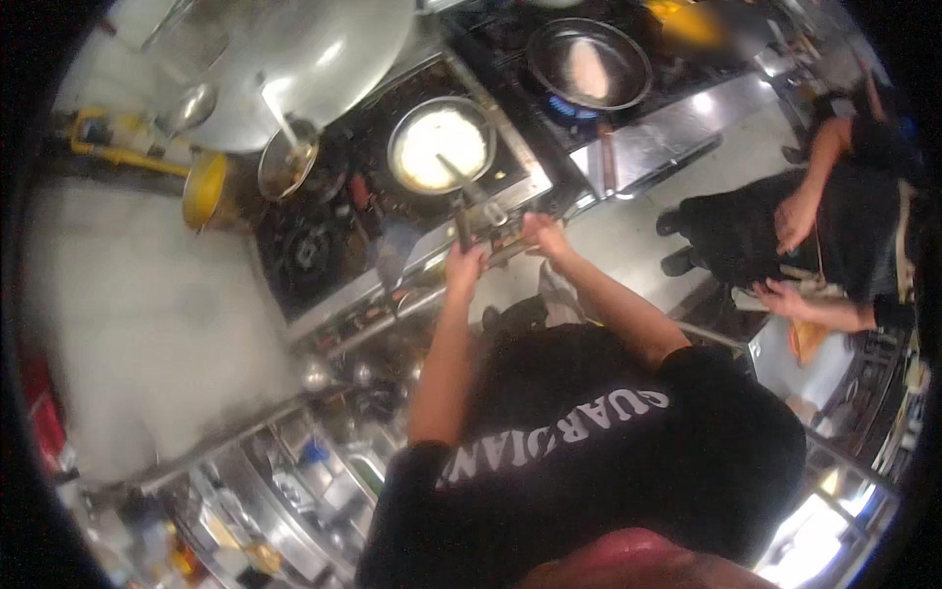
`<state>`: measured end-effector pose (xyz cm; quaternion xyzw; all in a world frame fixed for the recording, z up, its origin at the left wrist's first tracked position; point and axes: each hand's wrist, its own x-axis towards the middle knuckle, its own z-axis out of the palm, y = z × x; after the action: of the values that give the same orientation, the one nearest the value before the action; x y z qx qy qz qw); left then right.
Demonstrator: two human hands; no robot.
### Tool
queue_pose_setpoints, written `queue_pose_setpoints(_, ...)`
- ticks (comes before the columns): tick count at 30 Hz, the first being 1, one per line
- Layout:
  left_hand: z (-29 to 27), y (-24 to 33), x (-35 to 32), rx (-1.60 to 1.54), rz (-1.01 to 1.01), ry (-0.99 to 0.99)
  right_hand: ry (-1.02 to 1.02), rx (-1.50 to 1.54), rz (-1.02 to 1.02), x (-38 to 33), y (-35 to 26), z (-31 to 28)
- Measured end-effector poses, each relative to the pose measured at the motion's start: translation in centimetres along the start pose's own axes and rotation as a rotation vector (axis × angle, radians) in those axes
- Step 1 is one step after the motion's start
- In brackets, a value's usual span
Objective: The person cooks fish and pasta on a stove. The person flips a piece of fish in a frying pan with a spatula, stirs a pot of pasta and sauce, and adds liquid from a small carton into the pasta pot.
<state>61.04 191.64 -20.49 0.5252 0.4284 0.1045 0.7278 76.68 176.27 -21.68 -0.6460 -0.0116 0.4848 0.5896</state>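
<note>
A frying pan [400, 147] with pale, creamy yellow-white contents [432, 137] sits over the stove in front of me. My left hand [466, 265] is closed around its dark handle [463, 228]. A thin utensil [456, 172] leans in the pan, its handle passing over the near rim toward the right. To the right of the pan handle, my right hand [545, 238] is by the stove's front edge. Blur hides whether its fingers hold anything.
A black pan [633, 83] with a pale, long piece of food is on a lit burner at the right. Left of my pan stand a small pot [270, 177], a yellow container [203, 191] and a large wok [324, 88]. Another person's hands [797, 221] are at the far right.
</note>
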Motion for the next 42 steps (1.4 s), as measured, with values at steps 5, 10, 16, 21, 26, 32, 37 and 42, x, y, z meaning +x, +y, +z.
queue_pose_setpoints(5, 0.6, 0.7, 1.5, 0.282, 0.002, -0.051, -0.119, 0.222, -0.037, 2.1, -0.9, -0.4)
queue_pose_setpoints(10, -2.8, -1.4, 1.1, -0.018, -0.033, -0.149, -0.039, -0.022, -0.116, 0.1, -3.0, 7.2)
queue_pose_setpoints(16, -3.7, -3.5, 2.6, 0.058, -0.026, -0.237, 0.072, 0.015, -0.119, -0.9, -2.2, 7.5)
queue_pose_setpoints(21, -3.7, 0.2, -0.5, 0.341, -0.113, -0.120, 0.139, 0.080, -0.073, -4.1, -4.4, 7.5)
queue_pose_setpoints(26, -7.1, -1.4, 2.5, 0.180, 0.069, -0.309, -0.073, -0.055, -0.220, -7.1, -2.5, 6.3)
queue_pose_setpoints(32, -9.2, 1.1, 0.3, 0.192, 0.027, -0.132, 0.362, -0.737, 0.148, -2.9, 8.4, 2.1)
queue_pose_setpoints(37, -5.9, 2.2, 0.0, 0.352, 0.007, -0.266, -0.069, -1.316, 0.011, 0.7, 28.6, -4.6)
queue_pose_setpoints(42, -9.5, 1.1, 1.8, 0.268, 0.024, -0.180, 0.177, -1.345, -0.176, -1.6, 24.5, -2.7)
